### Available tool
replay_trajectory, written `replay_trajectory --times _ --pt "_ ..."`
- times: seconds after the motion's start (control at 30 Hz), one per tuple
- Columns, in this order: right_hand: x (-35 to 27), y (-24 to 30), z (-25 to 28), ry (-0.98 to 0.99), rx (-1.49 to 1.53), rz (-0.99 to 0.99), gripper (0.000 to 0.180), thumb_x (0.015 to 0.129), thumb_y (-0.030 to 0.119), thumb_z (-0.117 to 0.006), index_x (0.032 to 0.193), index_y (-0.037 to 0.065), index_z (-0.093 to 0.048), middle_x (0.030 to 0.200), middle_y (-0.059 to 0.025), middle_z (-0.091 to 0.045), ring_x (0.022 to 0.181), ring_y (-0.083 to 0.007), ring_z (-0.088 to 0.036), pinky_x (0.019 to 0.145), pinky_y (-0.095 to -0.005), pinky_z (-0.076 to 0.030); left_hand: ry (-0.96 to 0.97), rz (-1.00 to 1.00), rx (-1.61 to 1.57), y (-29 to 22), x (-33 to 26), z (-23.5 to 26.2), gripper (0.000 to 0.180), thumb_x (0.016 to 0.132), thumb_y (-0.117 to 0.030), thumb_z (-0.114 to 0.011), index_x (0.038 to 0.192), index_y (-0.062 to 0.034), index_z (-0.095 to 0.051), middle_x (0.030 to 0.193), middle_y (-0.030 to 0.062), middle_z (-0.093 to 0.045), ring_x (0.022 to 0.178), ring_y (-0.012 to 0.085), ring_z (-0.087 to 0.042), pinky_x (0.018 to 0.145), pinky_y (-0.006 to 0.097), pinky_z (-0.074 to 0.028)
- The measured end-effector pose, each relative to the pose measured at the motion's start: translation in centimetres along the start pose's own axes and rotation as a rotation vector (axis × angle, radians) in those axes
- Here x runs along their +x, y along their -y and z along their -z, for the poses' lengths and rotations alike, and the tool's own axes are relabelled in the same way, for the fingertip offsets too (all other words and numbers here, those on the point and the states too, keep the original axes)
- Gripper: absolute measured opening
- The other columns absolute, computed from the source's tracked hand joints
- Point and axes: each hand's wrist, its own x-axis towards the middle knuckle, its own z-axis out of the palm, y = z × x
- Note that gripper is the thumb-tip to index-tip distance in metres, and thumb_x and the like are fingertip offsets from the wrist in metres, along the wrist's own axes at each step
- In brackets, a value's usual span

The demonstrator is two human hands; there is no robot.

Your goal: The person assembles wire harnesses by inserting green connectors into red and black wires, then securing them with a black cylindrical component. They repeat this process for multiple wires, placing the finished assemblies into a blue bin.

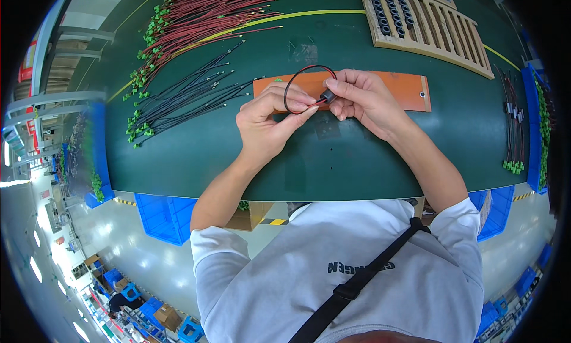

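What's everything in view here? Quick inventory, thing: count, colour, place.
table: one, dark green, fills upper half
red wires: a large bundle, red with green end connectors, far left
black wires: a bundle, black with green end connectors, left, below the red ones
orange board: one, flat, centre, under the hands
wooden tray: one, slotted, tan, some slots holding dark rings, far right
finished wires: a small bunch, red and black with green connectors, right edge
blue bins: several, below the near table edge
wire loop: one, red and black, pinched by both hands
ring: one, dark, on the loop, at right fingers
left hand: one, pinches loop
right hand: one, holds ring
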Motion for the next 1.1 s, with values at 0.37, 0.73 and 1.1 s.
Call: replay_trajectory --times 0.37,0.73,1.1 --pt "-0.2 0.2 -0.1 0.005 0.009 0.012 0.025 0.101 0.026 -0.067 0.099 0.001 -0.068 0.091 -0.0069 -0.070 0.075 -0.0118 -0.070 0.066 -0.0246 -0.058 0.047 0.135 -0.138 -0.2 -0.9 0.7 0.022 0.079 0.018 -0.076 0.084 0.0020 -0.062 0.098 0.0181 -0.073 0.096 0.0279 -0.072 0.088 0.042 -0.061" --pt "-0.2 0.3 -0.1 -0.007 0.073 -0.037 0.021 0.103 0.021 -0.062 0.106 0.000 -0.067 0.096 -0.0098 -0.072 0.075 -0.0152 -0.074 0.064 -0.0268 -0.062 -0.016 0.270 -0.287 -0.1 -1.2 0.4 0.021 0.081 0.018 -0.074 0.088 0.0034 -0.061 0.100 0.0170 -0.069 0.097 0.0244 -0.072 0.089 0.039 -0.062" --pt "-0.4 0.0 -0.2 0.012 0.081 -0.036 0.025 0.102 0.023 -0.066 0.105 -0.002 -0.067 0.095 -0.0112 -0.072 0.077 -0.0166 -0.074 0.068 -0.0268 -0.062 0.126 0.054 0.098 0.7 -0.5 0.6 0.019 0.074 0.006 -0.085 0.081 -0.0024 -0.069 0.092 0.0088 -0.078 0.094 0.0186 -0.064 0.086 0.036 -0.052"
